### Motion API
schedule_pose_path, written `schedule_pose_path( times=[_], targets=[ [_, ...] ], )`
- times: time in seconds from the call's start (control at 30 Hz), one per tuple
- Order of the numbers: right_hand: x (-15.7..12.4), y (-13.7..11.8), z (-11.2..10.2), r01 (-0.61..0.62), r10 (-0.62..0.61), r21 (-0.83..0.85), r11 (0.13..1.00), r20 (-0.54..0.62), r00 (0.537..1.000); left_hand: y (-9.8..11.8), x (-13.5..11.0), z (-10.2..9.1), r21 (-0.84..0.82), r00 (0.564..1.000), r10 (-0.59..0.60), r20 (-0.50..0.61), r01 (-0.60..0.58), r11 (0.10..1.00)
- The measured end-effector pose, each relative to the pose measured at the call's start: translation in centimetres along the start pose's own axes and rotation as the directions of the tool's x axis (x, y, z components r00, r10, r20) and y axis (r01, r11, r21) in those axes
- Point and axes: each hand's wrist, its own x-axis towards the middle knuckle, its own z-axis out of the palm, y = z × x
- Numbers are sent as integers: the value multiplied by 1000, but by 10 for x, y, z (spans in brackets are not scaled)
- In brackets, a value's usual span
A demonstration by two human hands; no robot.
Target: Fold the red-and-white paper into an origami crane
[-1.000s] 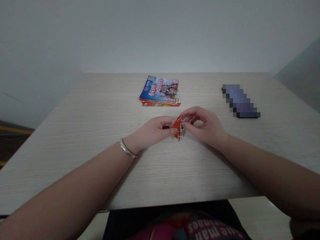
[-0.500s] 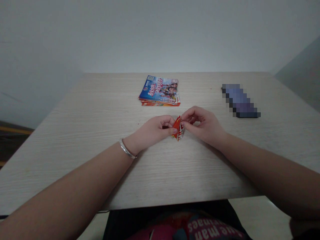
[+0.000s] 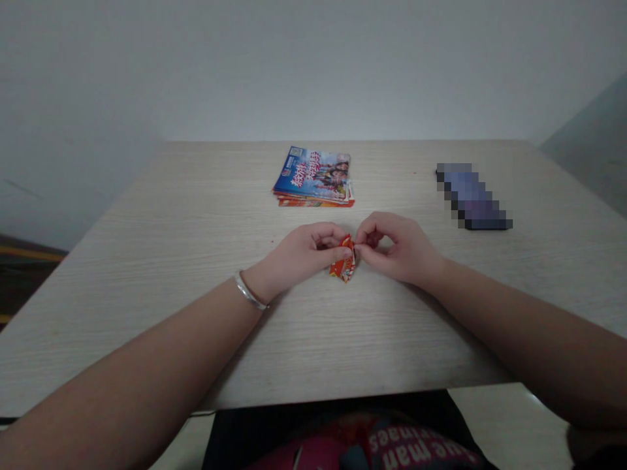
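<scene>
A small folded piece of printed paper (image 3: 343, 266), red-orange with yellow and white parts, is between my hands just above the table. My left hand (image 3: 313, 248) pinches it from the left, thumb on top and fingers curled behind. From the right, my right hand (image 3: 394, 247) pinches the paper's right edge between thumb and index finger, the other fingers curled in. Part of the paper is hidden behind the left thumb and fingers. A silver bangle (image 3: 249, 290) circles my left wrist.
Beyond my hands lies a stack of printed leaflets (image 3: 313, 175), the top one blue with a photo and lettering. A pixelated dark phone-like object (image 3: 473, 197) rests at the right on the pale wood-grain table (image 3: 161, 241). A wall (image 3: 313, 72) stands behind the table.
The folded paper has turned and tilted between my fingers, showing more of its orange face lower down. Both hands shift only slightly and keep their pinch.
</scene>
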Motion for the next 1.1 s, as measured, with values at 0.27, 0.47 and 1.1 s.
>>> schedule_pose_path(
  times=[0.27,0.47,1.1],
  targets=[
    [0,-3,-4,185,-183,-375,908,41,982,2,0,0,36,999,-11,-40,12,999],
    [-1,-2,-1,145,-156,-350,925,-2,988,4,0,2,71,999,11,-53,-7,997],
    [4,11,3,66,-68,142,988,7,998,-1,0,2,85,983,17,-181,-1,996]
  ],
)
